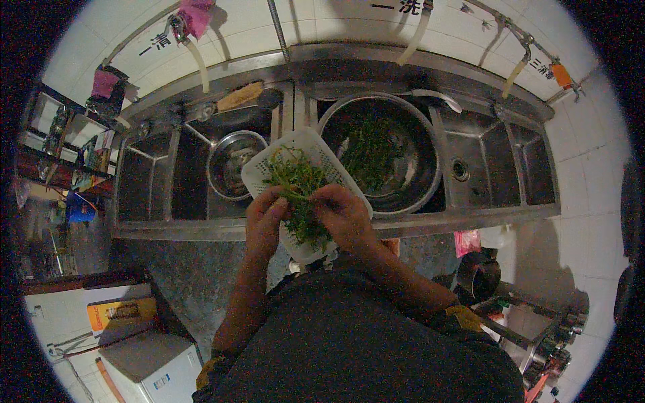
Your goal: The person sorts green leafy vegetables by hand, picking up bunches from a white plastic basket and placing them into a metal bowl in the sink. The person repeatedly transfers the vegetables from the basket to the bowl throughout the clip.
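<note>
Both my hands meet over a white perforated plastic basket that rests at the sink's front edge. Leafy green stems lie in the basket, some of them spread toward its far end. My left hand pinches a few of the greens between thumb and fingers. On the other side, my right hand is closed on the same greens, its fingertips partly hidden. Beyond my right hand, a large steel basin holds more dark greens in water.
A smaller steel bowl sits in the left sink compartment. The right compartment shows a round drain. Hoses hang from taps on the tiled wall; a brush and a ladle-like utensil lie on the back ledge. A white appliance stands lower left.
</note>
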The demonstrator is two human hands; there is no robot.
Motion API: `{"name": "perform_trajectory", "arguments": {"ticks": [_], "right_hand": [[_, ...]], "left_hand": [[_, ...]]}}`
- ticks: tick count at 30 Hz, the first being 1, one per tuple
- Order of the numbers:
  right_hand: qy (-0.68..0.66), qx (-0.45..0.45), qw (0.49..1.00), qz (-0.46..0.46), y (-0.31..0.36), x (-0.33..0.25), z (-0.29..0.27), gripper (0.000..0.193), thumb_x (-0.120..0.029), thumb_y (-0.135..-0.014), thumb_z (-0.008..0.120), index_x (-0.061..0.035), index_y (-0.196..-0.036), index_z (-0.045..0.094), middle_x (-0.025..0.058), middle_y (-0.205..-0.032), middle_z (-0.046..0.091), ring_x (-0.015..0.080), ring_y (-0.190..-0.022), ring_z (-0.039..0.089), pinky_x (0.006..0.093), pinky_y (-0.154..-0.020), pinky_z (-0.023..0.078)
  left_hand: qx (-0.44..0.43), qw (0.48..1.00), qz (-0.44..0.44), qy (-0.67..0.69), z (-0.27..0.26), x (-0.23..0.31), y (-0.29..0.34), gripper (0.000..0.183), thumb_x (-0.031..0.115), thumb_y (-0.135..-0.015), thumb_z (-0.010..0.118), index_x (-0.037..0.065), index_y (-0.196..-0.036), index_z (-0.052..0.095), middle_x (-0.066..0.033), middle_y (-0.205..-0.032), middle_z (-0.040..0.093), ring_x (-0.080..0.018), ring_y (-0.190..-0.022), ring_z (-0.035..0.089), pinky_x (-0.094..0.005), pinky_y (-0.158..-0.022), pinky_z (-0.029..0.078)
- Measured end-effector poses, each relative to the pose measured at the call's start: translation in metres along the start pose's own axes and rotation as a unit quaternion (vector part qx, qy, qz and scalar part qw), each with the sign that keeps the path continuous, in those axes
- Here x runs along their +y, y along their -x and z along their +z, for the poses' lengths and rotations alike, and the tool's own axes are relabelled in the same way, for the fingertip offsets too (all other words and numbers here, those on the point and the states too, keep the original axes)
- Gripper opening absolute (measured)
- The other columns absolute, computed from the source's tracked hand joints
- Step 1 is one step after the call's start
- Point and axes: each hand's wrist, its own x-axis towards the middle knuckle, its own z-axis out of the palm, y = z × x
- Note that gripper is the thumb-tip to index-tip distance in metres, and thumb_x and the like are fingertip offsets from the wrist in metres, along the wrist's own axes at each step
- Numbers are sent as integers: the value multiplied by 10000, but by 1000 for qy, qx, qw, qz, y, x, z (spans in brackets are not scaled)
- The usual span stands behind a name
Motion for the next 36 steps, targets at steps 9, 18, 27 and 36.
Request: {"name": "perform_trajectory", "arguments": {"ticks": [9, 18, 27, 36], "right_hand": [[78, -65, 991, -84, 2, -3, -9, 118, -99, -921, 722, -17, -981, 662, 125, -1020, 652, 236, -888, 664, 351, -762, 537], [166, 37, 983, -76, 4, -24, 1, 183, -146, -931, 718, 6, -1029, 685, 150, -991, 702, 273, -902, 705, 401, -792, 568], [264, -52, 960, -78, -2, -14, -6, 200, -175, -930, 687, -9, -1039, 711, 176, -938, 695, 349, -858, 704, 437, -760, 559], [212, -69, 969, -111, -2, -7, -4, 162, -146, -871, 686, -2, -946, 687, 168, -842, 661, 351, -774, 669, 447, -694, 536]], "left_hand": [[-4, 991, 44, -126, 4, 19, -2, 220, 167, -967, 722, -13, -1092, 722, -28, -942, 679, -94, -864, 579, -268, -774, 474], [4, 991, 67, -112, 5, 11, 0, 196, 156, -979, 711, -17, -1067, 733, -11, -924, 678, -91, -849, 578, -262, -767, 467], [36, 998, 24, -47, 0, 2, -2, 217, 180, -972, 718, -9, -1079, 722, -28, -956, 705, -101, -850, 606, -279, -767, 488], [20, 999, -33, 24, -7, -28, -9, 177, 158, -928, 746, 30, -1028, 674, -27, -960, 690, -132, -882, 626, -326, -758, 500]]}}
